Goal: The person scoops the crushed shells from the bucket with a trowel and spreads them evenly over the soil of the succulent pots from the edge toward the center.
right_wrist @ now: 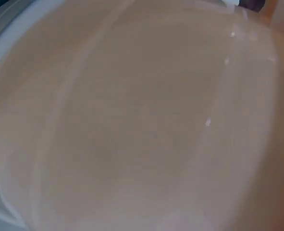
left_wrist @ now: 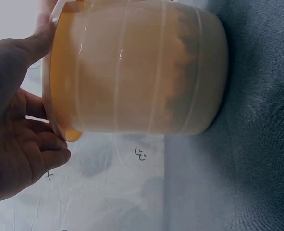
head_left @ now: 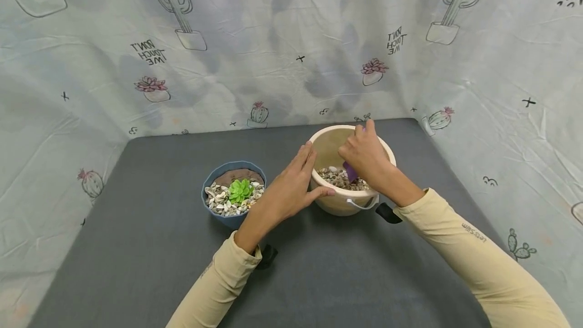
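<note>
Cream sleeves (head_left: 446, 227) are covering a person's forearms in the foreground, the right one bearing small dark lettering, with a black object (head_left: 388, 213) sitting beneath the wrist. A second black piece (head_left: 267, 257) is showing under the left wrist.

The left hand (head_left: 291, 186) is resting on the rim of a pale bucket (head_left: 339, 207), its fingers lying nearly straight along the left side and its thumb spreading onto the near edge. The right hand (head_left: 364, 153) is gripping a purple tool (head_left: 350, 172) in curled fingers over the bucket's mouth; the tool's lower end is meeting the gravel (head_left: 334, 177) inside, though how deep it is sitting cannot be told.

The bucket is standing upright on a gray-covered table (head_left: 136, 247), toward its far right part, a white handle (head_left: 363, 207) hanging at its near side. In the left wrist view, the contents are showing as a dark shadow through the ribbed wall. A blurred pale surface is filling most of the right wrist view.

Left of the bucket and well apart from it, a blue pot (head_left: 231, 221) is holding a green succulent (head_left: 240, 191), pale stones (head_left: 217, 200) and a brown patch (head_left: 239, 176) along the back. Behind, a white sheet (head_left: 282, 29) is displaying printed cactus drawings and mirrored lettering.
</note>
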`<state>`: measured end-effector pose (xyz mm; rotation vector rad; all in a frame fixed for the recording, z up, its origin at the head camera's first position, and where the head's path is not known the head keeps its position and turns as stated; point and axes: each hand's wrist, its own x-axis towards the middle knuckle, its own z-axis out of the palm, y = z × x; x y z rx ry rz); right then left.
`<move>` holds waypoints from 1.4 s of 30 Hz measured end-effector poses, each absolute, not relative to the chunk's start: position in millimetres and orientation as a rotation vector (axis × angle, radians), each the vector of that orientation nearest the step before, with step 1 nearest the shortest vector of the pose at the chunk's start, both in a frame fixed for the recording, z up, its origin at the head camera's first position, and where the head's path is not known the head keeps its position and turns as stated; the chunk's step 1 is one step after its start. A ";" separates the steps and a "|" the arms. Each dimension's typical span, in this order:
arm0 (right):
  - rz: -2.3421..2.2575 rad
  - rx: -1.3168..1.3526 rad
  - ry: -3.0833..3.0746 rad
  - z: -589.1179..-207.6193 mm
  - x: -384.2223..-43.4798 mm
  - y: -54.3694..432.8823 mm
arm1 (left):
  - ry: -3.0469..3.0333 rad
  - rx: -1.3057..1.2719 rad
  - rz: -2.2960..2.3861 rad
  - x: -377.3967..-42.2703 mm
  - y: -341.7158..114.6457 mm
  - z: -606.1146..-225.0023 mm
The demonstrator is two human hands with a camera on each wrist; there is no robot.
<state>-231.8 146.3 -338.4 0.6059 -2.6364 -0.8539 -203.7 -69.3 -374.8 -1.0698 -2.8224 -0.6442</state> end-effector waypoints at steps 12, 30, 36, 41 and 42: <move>-0.579 0.569 -2.861 -333.5 -242.5 156.2 | -2.820 -1.062 -0.655 -204.7 -66.6 -374.0; -0.033 0.304 -2.920 -343.8 -238.9 157.5 | -2.846 -1.036 -0.655 -203.9 -68.6 -373.3; 0.098 0.306 -2.925 -344.4 -238.2 157.4 | -2.848 -1.013 -0.649 -203.5 -71.0 -373.4; 0.255 0.258 -2.973 -340.2 -236.1 160.3 | -2.847 -1.025 -0.688 -203.7 -68.8 -373.2; 0.278 0.256 -2.980 -339.1 -235.3 161.1 | -2.846 -1.023 -0.686 -203.6 -68.3 -373.2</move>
